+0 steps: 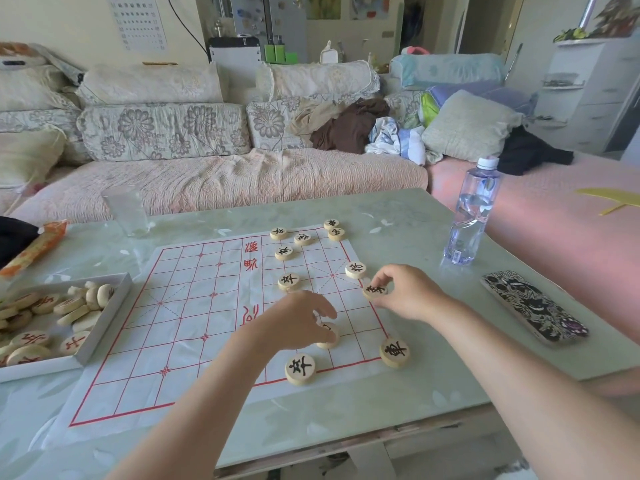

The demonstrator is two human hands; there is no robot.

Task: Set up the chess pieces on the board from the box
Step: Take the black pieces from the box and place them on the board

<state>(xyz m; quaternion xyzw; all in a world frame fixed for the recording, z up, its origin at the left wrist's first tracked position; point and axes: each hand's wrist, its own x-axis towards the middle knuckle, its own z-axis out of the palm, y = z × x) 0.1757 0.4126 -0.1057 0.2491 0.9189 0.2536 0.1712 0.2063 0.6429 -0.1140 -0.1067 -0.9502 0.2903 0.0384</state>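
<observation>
Wood onto the board [180,323]: pinches the edge piece [375,290] in right hand [405,296] fingertips; curls left hand [301,318] round the inner piece [329,338], likely seating both on crossings.

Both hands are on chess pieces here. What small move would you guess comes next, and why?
Likely the right hand sets its pinched black piece down on the board, at its right edge line, beside the neighbouring piece standing there. Other black pieces sit along that side, and the left hand grips a second piece nearby, so placing seems underway.
</observation>
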